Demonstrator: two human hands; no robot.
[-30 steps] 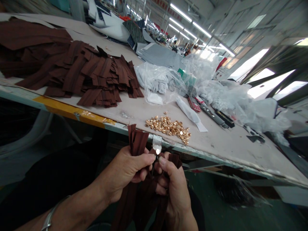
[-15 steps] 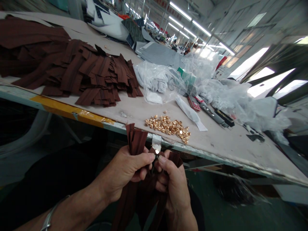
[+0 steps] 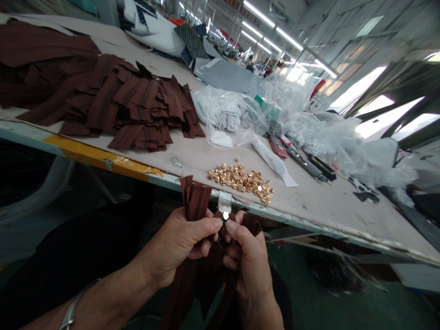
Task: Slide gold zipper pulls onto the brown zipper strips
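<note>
Brown zipper strips (image 3: pixel 198 201) are pinched in my left hand (image 3: pixel 182 243), their ends rising above its fingers and their lengths hanging below. My right hand (image 3: pixel 249 256) grips more of the brown strips close beside it. The thumbs almost meet at a small shiny metal piece (image 3: pixel 225 215), which sits between the fingertips just below a clear taped tab (image 3: pixel 224 201) on the table edge. Just beyond the hands lies a heap of gold zipper sliders (image 3: pixel 242 178). How the metal piece joins the strips is hidden by the fingers.
A large pile of brown zipper strips (image 3: pixel 113 98) covers the table's left side. Beyond the gold heap lie a clear bag with white contents (image 3: pixel 227 114), a white packet (image 3: pixel 275 161), a red device (image 3: pixel 277 147), a black box (image 3: pixel 321 167) and scissors (image 3: pixel 365 195).
The thumbs have shifted very slightly around the metal piece, and the hanging strips have swayed a little. Both hands keep their hold.
</note>
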